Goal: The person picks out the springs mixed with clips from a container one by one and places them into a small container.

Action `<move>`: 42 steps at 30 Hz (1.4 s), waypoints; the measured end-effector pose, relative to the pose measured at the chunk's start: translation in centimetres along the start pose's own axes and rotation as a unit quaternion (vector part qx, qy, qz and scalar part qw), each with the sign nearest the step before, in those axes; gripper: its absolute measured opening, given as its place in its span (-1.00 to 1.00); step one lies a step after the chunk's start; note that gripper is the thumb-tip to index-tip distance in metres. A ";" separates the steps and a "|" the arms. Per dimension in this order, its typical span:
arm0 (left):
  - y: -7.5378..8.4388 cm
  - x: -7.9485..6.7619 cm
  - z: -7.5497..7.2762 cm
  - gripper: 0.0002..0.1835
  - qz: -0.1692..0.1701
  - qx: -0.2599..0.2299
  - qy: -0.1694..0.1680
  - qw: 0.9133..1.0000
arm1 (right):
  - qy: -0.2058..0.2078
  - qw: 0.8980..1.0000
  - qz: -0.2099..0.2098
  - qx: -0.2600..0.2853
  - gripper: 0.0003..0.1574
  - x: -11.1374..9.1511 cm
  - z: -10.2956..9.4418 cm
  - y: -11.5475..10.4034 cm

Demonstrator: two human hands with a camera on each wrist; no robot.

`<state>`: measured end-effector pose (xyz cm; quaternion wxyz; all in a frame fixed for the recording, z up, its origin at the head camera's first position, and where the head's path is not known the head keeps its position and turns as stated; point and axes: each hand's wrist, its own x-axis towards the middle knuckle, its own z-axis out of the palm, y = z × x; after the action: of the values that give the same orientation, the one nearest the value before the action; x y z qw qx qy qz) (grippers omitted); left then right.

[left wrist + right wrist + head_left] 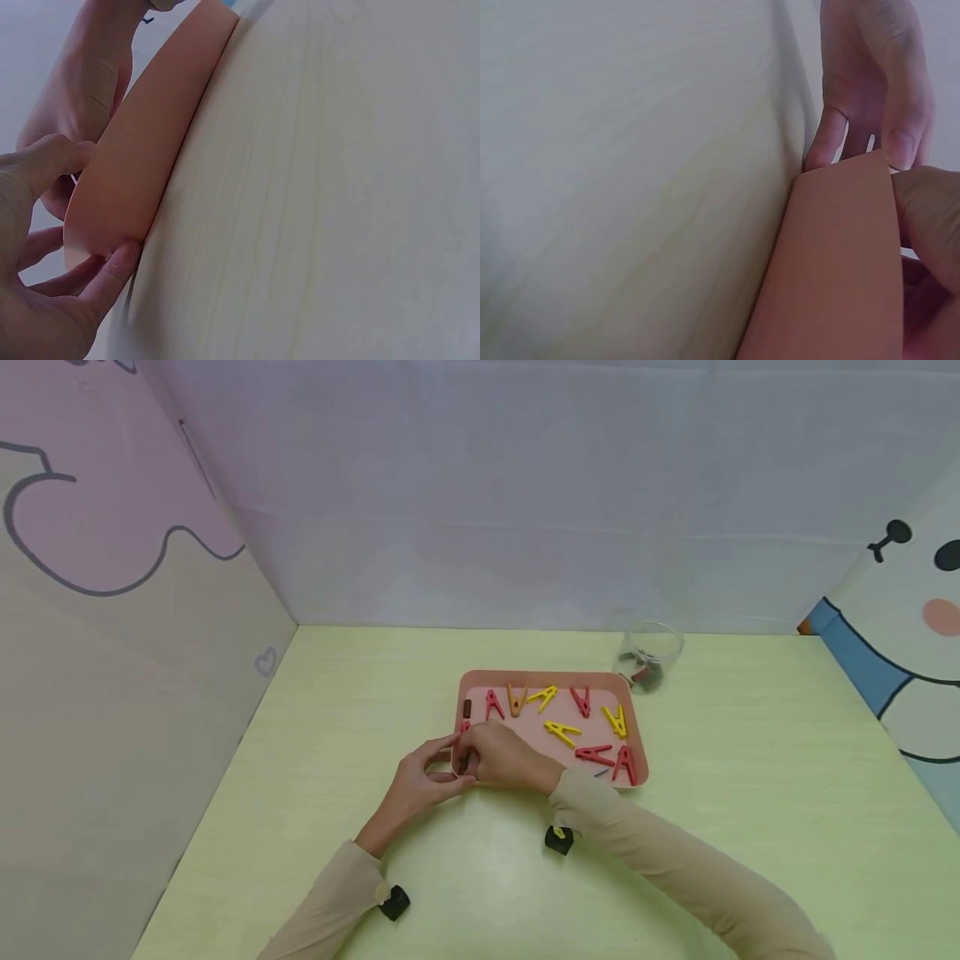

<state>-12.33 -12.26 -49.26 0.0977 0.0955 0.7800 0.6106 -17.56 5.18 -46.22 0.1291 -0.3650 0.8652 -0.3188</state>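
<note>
A shallow pink tray (pixel 555 679) lies on the table with several red and yellow clothespins, such as a yellow one (pixel 562 732) and a red one (pixel 595 754), spread over it, plus an orange-brown one (pixel 517 702). My left hand (pixel 417 785) holds the tray's front left corner, thumb at the rim and fingers against the outer wall (pixel 131 165). Over that same corner, my right hand (pixel 498 753) reaches inside with curled fingers. It appears to pinch a small dark brown ridged piece (pixel 463 765); its fingertips are mostly hidden.
Behind the tray's right rear corner stands a clear round container (pixel 663 647) with dark and red pieces inside. Another dark brown piece (pixel 467 708) lies along the tray's left side. A white cloth wall (pixel 480 568) borders the table's back edge.
</note>
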 end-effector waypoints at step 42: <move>1.8 -0.5 0.0 -0.29 -0.020 -0.003 -0.013 1.000 | 0.054 0.997 -0.001 0.053 -0.79 -3.0 -3.4 0.7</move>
<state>-11.86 -12.01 -47.53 0.1204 0.0873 0.7787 0.6095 -17.38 9.23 -44.12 0.1012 -0.3406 0.8526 -0.3831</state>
